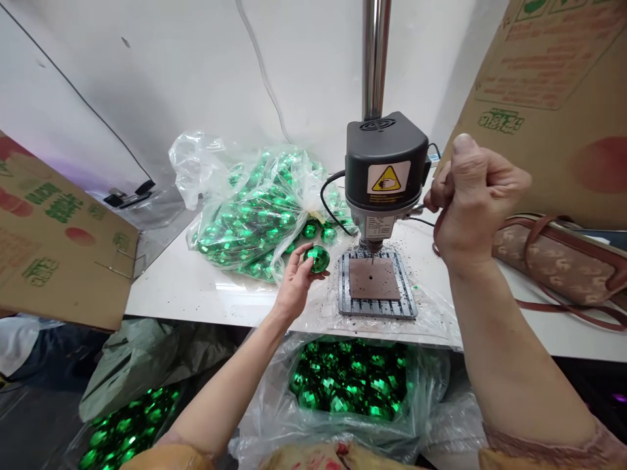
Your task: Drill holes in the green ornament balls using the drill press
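My left hand (295,279) pinches a shiny green faceted ball (318,258) just left of the small bench drill's base plate (375,285). The drill head (385,168) is dark grey with a yellow warning sticker, and its bit hangs over the brown pad on the plate. My right hand (471,192) is clenched in a fist round the drill's lever at the right side of the head; the lever itself is mostly hidden by my fingers.
A clear plastic bag of green balls (255,215) lies on the white table behind my left hand. More green balls fill bags below the table edge (350,382) and at lower left (125,431). Cardboard boxes stand left (53,241) and right (553,98). A patterned handbag (558,261) lies at right.
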Action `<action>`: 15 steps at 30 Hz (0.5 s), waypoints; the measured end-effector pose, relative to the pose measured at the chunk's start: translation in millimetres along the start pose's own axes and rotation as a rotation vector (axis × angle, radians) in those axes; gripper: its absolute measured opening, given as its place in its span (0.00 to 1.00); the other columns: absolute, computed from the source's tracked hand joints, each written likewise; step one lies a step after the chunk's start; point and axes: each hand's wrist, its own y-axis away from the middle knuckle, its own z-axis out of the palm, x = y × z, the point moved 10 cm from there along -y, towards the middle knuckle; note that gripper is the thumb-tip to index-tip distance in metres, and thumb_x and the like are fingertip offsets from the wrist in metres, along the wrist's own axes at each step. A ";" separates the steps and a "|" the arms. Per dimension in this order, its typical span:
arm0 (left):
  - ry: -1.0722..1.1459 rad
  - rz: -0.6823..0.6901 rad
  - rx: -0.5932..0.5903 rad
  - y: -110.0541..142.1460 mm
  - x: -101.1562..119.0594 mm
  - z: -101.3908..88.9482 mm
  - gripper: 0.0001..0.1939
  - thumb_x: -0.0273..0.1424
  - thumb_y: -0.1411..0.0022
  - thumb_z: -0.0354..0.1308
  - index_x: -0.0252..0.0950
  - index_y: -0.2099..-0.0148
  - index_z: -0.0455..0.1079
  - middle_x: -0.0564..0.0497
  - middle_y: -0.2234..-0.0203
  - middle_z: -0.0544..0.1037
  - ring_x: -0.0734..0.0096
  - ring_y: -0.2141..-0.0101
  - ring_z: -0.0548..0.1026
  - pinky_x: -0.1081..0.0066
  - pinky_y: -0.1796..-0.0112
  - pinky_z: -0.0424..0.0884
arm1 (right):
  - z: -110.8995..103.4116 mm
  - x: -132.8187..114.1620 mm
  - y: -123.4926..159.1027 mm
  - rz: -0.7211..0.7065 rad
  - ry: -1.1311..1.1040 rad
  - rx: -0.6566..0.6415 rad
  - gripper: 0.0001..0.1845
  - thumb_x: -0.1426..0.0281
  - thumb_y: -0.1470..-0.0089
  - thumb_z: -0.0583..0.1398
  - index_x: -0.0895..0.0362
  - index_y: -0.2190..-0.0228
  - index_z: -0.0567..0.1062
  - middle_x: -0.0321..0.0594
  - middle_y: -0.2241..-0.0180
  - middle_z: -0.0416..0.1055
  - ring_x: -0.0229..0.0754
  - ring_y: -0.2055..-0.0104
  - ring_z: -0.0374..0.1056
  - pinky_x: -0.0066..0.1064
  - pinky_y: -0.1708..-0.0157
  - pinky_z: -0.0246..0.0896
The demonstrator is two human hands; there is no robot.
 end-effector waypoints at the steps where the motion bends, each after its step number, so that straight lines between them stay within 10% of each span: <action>1: 0.167 -0.124 -0.033 1.9 -9.6 13.8 0.25 0.46 0.36 0.64 0.44 0.41 0.68 0.48 0.58 0.78 0.65 0.66 0.79 0.65 0.62 0.76 | 1.0 -0.3 -0.1 -0.002 -0.004 -0.006 0.27 0.66 0.37 0.61 0.56 0.85 0.59 0.28 0.87 0.52 0.27 0.86 0.48 0.27 0.88 0.39; 6: 0.507 -0.454 -0.097 8.4 -39.7 54.5 0.22 0.41 0.39 0.68 0.35 0.48 0.71 0.44 0.59 0.81 0.70 0.69 0.78 0.71 0.65 0.75 | 2.0 -1.2 -1.1 -0.004 0.025 -0.017 0.31 0.58 0.39 0.65 0.55 0.85 0.58 0.29 0.87 0.50 0.28 0.86 0.46 0.29 0.87 0.38; 15: 0.501 -0.466 -0.087 2.9 -60.5 67.4 0.24 0.30 0.44 0.66 0.41 0.46 0.64 0.46 0.61 0.81 0.59 0.64 0.82 0.66 0.65 0.76 | 3.0 1.6 -1.4 0.007 0.109 -0.039 0.34 0.46 0.41 0.62 0.54 0.84 0.56 0.30 0.84 0.46 0.29 0.84 0.45 0.31 0.84 0.44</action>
